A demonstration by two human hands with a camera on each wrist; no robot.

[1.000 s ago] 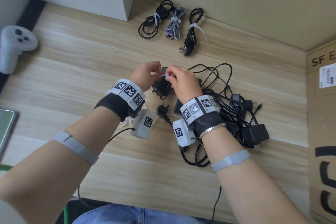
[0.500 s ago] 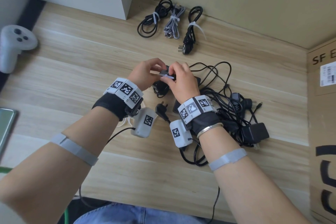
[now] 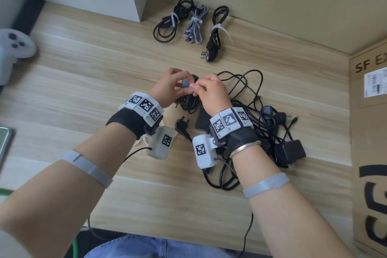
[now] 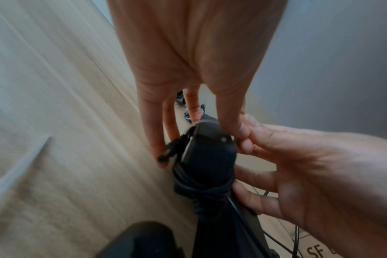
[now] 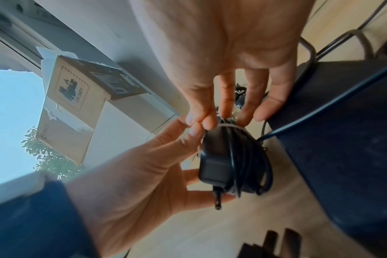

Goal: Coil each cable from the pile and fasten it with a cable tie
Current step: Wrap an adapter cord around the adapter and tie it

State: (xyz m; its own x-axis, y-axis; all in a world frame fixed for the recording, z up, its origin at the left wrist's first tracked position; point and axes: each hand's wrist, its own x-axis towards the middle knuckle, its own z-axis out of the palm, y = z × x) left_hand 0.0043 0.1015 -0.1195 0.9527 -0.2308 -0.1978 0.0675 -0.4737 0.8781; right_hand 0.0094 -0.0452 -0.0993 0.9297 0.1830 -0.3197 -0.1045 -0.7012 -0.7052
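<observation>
Both hands meet in the middle of the pale wooden table [image 3: 88, 81], just above its top. Between them is a small black power adapter with its thin black cord wound around it [image 5: 230, 157]. It stands on end, with its long side going up and down and its little round plug pointing down at the table.

A thin white cable tie [image 5: 229, 126] goes around the top of this bundle. The left hand [image 3: 167, 88] pinches the tie with thumb and first finger on the left side of the bundle, and its lower fingers hold the bundle from below. The right hand [image 3: 211, 92] pinches the same spot from above, with its other fingers [image 5: 247, 111] resting on top of the cord. Both hands are equally near, thumb tips touching.

I think the tie needs to be pulled tight next, out to the left, away from the bundle. That side has open table.

To the right, touching the right wrist, lies the messy pile of black cables and chargers [image 3: 272, 123]. Farther back by the wall lie three finished coils with white ties [image 3: 193, 25], well apart from the hands.
</observation>
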